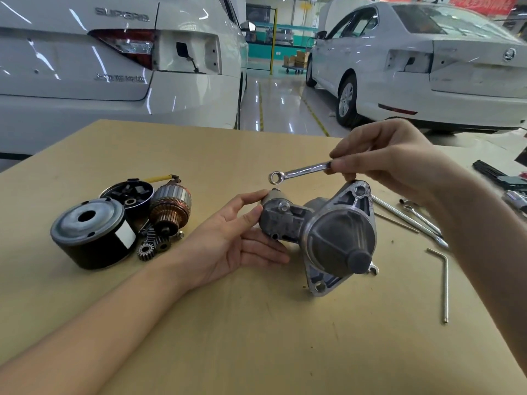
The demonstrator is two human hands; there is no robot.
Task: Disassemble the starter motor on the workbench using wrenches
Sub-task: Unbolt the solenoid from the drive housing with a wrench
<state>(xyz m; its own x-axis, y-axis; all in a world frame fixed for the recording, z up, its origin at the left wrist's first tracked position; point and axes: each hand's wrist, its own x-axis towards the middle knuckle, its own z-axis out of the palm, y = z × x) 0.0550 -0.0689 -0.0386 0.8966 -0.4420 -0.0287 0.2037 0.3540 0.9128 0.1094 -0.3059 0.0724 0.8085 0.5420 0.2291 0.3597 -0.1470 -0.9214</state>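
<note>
Midway through the teardown, your right hand [390, 161] pinches a ring wrench [299, 171] above the starter housing [328, 232] lying on the workbench [256, 337], while your left hand [236, 238], fingers straight, steadies its rear end. Seat the ring squarely over the bolt [283, 207] before turning, and brace the housing firmly so it cannot roll.

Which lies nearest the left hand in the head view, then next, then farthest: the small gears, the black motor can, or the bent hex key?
1. Small gears, just left of the left hand.
2. Black motor can, farther left.
3. Bent hex key, far right.
</note>
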